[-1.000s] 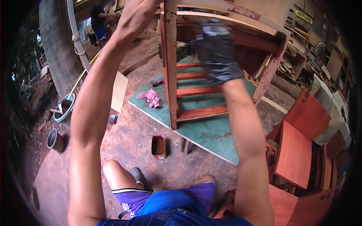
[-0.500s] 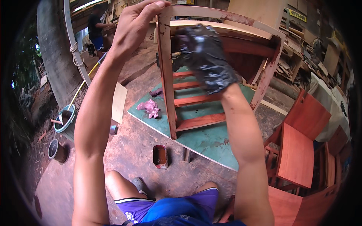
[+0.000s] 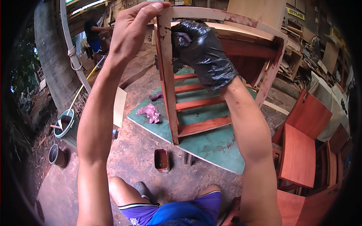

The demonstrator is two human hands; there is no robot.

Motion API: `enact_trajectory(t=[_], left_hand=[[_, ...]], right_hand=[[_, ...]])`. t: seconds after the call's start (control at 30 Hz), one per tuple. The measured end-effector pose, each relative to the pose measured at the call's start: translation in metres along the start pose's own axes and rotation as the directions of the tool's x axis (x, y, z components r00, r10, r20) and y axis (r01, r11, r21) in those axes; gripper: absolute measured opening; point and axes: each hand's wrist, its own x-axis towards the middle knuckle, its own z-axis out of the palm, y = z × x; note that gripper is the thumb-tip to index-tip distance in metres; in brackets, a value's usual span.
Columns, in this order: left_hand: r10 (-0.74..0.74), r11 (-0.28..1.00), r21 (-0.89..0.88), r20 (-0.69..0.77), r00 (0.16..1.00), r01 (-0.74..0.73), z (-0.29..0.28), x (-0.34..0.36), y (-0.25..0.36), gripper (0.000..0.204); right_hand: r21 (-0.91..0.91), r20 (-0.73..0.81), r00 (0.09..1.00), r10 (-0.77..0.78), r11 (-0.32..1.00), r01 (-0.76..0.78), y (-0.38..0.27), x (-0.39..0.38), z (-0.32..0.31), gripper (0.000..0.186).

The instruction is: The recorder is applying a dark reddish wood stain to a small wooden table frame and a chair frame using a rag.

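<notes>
A wooden furniture frame [image 3: 169, 81] with reddish-brown stained slats stands on a green board [image 3: 211, 150] in front of me. At its upper left corner, my bare left hand [image 3: 136, 28] grips the wood, thumb along the top and the other fingers partly hidden. My right hand [image 3: 205, 52] wears a crinkled black plastic glove and is inside the frame, beside the left upright. Its fingers are curled around a dark purplish rag [image 3: 182, 38], of which only a fold shows. The upper rail is pale with patchy stain.
A tin of brown liquid [image 3: 162, 160] stands on the floor by the board. Crumpled pink cloth [image 3: 150, 112] lies on the board. Reddish chairs [image 3: 298, 154] crowd the right. Buckets [image 3: 58, 155] stand left; another person [image 3: 94, 32] is at the back left.
My right hand, smeared by motion before, now shows sharply, and the rag's fold has come into sight. My left hand keeps its hold on the corner. The whole view has shifted slightly.
</notes>
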Motion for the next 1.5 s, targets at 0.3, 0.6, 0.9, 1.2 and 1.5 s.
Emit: enact_trajectory(t=[0.3, 0.6, 0.9, 1.2, 1.5], left_hand=[[0.093, 0.990, 0.103, 0.018, 0.996, -0.094, 0.000, 0.004, -0.005, 0.053], [-0.007, 0.990, -0.142, 0.036, 0.999, 0.012, -0.001, 0.005, -0.007, 0.062], [0.074, 0.994, 0.078, 0.077, 0.994, -0.080, -0.005, 0.006, -0.002, 0.060], [0.081, 0.996, 0.022, 0.050, 0.995, -0.082, -0.014, 0.003, 0.000, 0.052], [0.032, 0.996, 0.079, 0.013, 0.999, -0.033, -0.012, 0.004, 0.003, 0.044]], right_hand=[[-0.258, 0.136, 0.970, -0.203, 0.938, 0.233, -0.007, -0.002, -0.029, 0.021], [-0.405, 0.085, 0.993, 0.082, 0.913, -0.041, -0.021, 0.015, -0.008, 0.018], [-0.799, 0.393, 0.874, 0.287, 0.577, 0.170, -0.022, 0.022, -0.074, 0.021], [-0.335, 0.449, 0.867, 0.217, 0.940, -0.062, -0.038, 0.030, -0.030, 0.019], [0.185, 0.153, 0.929, 0.336, 0.914, -0.361, -0.022, 0.012, -0.016, 0.020]])
